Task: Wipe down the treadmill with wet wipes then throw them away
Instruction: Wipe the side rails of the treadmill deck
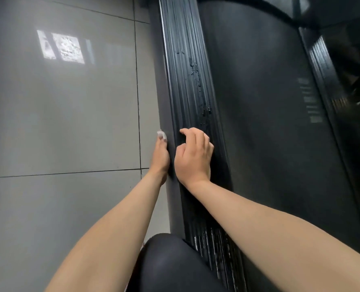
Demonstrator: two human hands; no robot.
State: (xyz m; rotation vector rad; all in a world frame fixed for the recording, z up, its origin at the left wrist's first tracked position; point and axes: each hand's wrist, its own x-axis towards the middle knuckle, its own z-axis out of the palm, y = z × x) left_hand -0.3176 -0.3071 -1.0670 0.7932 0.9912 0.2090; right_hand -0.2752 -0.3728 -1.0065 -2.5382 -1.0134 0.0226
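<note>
The white wet wipe (161, 134) shows just past the fingertips of our left hand (161, 153), whose straight, closed fingers press it flat against the treadmill's (164, 98) outer side. Just beside it, our right hand (194, 157) rests on the ribbed side rail (187, 81), loosely curled around nothing. The dark belt (259, 102) lies to its right.
</note>
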